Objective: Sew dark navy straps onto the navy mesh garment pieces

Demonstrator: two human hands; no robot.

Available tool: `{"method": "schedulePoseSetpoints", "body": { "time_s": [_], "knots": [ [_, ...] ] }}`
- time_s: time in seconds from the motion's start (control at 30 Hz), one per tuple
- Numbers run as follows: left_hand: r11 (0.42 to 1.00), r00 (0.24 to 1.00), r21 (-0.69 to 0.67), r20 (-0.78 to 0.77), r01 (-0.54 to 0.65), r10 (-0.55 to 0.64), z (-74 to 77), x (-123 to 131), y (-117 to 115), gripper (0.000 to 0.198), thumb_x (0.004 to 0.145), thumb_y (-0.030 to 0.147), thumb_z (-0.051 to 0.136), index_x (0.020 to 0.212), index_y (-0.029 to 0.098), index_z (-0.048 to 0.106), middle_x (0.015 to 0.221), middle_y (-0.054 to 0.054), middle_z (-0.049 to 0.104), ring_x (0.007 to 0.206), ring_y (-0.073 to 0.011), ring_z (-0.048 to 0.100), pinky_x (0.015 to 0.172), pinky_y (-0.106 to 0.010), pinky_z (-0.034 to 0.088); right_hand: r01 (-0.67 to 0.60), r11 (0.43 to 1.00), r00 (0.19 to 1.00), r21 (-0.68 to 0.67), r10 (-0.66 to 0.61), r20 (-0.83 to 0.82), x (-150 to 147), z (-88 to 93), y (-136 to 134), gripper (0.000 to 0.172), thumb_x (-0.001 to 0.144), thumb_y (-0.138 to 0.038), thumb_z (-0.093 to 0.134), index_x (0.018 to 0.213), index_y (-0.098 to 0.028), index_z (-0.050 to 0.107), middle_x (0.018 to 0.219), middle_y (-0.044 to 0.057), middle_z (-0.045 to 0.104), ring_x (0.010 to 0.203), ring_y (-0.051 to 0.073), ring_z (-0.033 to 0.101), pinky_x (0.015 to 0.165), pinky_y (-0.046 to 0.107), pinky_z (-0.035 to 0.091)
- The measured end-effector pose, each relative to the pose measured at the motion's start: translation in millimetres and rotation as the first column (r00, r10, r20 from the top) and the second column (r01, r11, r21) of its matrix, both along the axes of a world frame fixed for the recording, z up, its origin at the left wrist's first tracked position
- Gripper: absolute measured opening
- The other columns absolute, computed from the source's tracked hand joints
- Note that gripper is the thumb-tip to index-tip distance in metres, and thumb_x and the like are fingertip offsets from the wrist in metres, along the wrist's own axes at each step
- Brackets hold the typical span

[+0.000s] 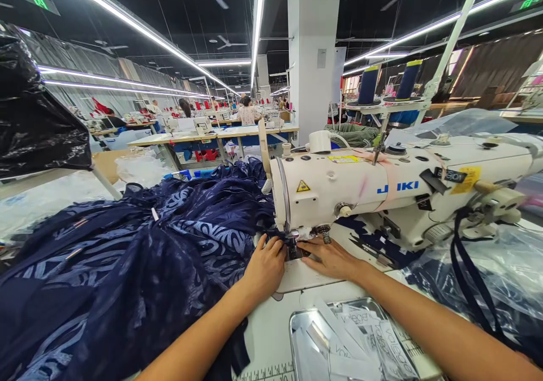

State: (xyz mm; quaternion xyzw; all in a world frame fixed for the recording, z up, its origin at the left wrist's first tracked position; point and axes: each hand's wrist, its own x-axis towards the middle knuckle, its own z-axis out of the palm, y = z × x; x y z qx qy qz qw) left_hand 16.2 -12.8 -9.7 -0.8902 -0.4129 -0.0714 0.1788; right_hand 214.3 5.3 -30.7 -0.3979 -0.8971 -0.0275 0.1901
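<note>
Fingers (272, 245), bent on the left, straighter on the right; whether they pinch cloth, I cannot tell. Far left to near left, navy fabric (161, 262) lies heaped, likely soft, slippery, dragging, best guided near its edge; then left hand (266, 265), right hand (333, 259), sewing machine (331, 180).

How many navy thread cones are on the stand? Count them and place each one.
2: the left cone and the right cone, side by side on the thread stand behind the sewing machine. Others could be hidden behind them.

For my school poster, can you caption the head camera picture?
Bare fingers work at a white sewing machine beside piled navy fabric.
</note>
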Motion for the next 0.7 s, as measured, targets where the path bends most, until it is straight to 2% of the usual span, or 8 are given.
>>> {"method": "schedulePoseSetpoints", "body": {
  "time_s": [0.1, 0.17, 0.3, 0.4, 0.5, 0.6, 0.7],
  "knots": [
    [0.993, 0.994, 0.066, -0.039, -0.096, 0.099, 1.2, 4, -5, 0.018, 0.081, 0.015, 0.047, 0.081, 0.011, 0.064, 0.081, -0.010, 0.061, 0.083, -0.0238, 0.051, 0.078, -0.039, 0.037, 0.093, 0.996, 0.996, -0.005, -0.093, 0.015, -5, 1.5, 0, 0.036, 0.085, -0.029, 0.043, 0.116, -0.015, 0.054, 0.108, 0.011, 0.061, 0.097, 0.024, 0.055, 0.081, 0.036, 0.045],
    [0.986, 0.988, 0.093, -0.045, -0.141, 0.146, 2.0, 6, -8, 0.018, 0.079, 0.014, 0.047, 0.079, 0.010, 0.064, 0.074, -0.010, 0.059, 0.079, -0.0237, 0.050, 0.077, -0.040, 0.037, 0.118, 0.993, 0.991, -0.004, -0.118, 0.070, -8, 7.0, -3, 0.039, 0.085, -0.034, 0.043, 0.116, -0.013, 0.053, 0.107, 0.014, 0.061, 0.098, 0.026, 0.054, 0.080, 0.038, 0.044],
    [0.973, 0.979, 0.114, -0.014, -0.199, 0.202, 4.4, 4, -2, 0.023, 0.078, 0.017, 0.049, 0.096, 0.012, 0.063, 0.083, -0.012, 0.061, 0.091, -0.0273, 0.048, 0.091, -0.051, 0.029, 0.115, 0.993, 0.975, -0.029, -0.108, 0.193, -11, 21.8, -17, 0.039, 0.081, -0.038, 0.050, 0.105, -0.009, 0.058, 0.105, 0.018, 0.060, 0.098, 0.030, 0.054, 0.083, 0.042, 0.040],
    [0.985, 0.987, 0.070, 0.010, -0.160, 0.160, 5.3, 2, 8, 0.028, 0.079, 0.020, 0.049, 0.104, 0.020, 0.061, 0.093, -0.010, 0.061, 0.104, -0.0295, 0.044, 0.098, -0.059, 0.017, 0.064, 0.997, 0.978, -0.035, -0.056, 0.203, -6, 28.0, -28, 0.024, 0.076, -0.028, 0.055, 0.092, -0.010, 0.061, 0.101, 0.015, 0.060, 0.097, 0.027, 0.054, 0.089, 0.040, 0.037],
    [0.992, 0.992, 0.024, 0.028, -0.125, 0.125, 4.1, 2, 15, 0.025, 0.079, 0.020, 0.049, 0.100, 0.022, 0.062, 0.093, -0.009, 0.061, 0.105, -0.0293, 0.044, 0.099, -0.061, 0.016, -0.011, 1.000, 0.982, 0.002, 0.010, 0.191, 1, 27.0, -33, 0.019, 0.072, -0.013, 0.054, 0.089, -0.012, 0.061, 0.094, 0.011, 0.061, 0.091, 0.022, 0.056, 0.090, 0.037, 0.036],
    [0.992, 0.991, 0.010, 0.043, -0.128, 0.128, 2.5, 2, 17, 0.024, 0.077, 0.020, 0.050, 0.098, 0.021, 0.062, 0.093, -0.009, 0.061, 0.105, -0.0295, 0.045, 0.099, -0.062, 0.016, -0.092, 0.991, 0.973, 0.094, 0.069, 0.218, 5, 22.2, -28, 0.023, 0.068, 0.000, 0.049, 0.083, -0.012, 0.061, 0.085, 0.009, 0.061, 0.082, 0.019, 0.057, 0.083, 0.034, 0.041],
    [0.992, 0.991, 0.008, 0.049, -0.126, 0.126, 1.8, 2, 17, 0.024, 0.077, 0.020, 0.051, 0.098, 0.021, 0.062, 0.096, -0.008, 0.061, 0.106, -0.0300, 0.045, 0.099, -0.062, 0.016, -0.128, 0.977, 0.968, 0.168, 0.087, 0.233, 5, 18.2, -23, 0.024, 0.067, 0.005, 0.046, 0.076, -0.013, 0.060, 0.079, 0.008, 0.061, 0.075, 0.019, 0.057, 0.072, 0.030, 0.045]
  ]
}}
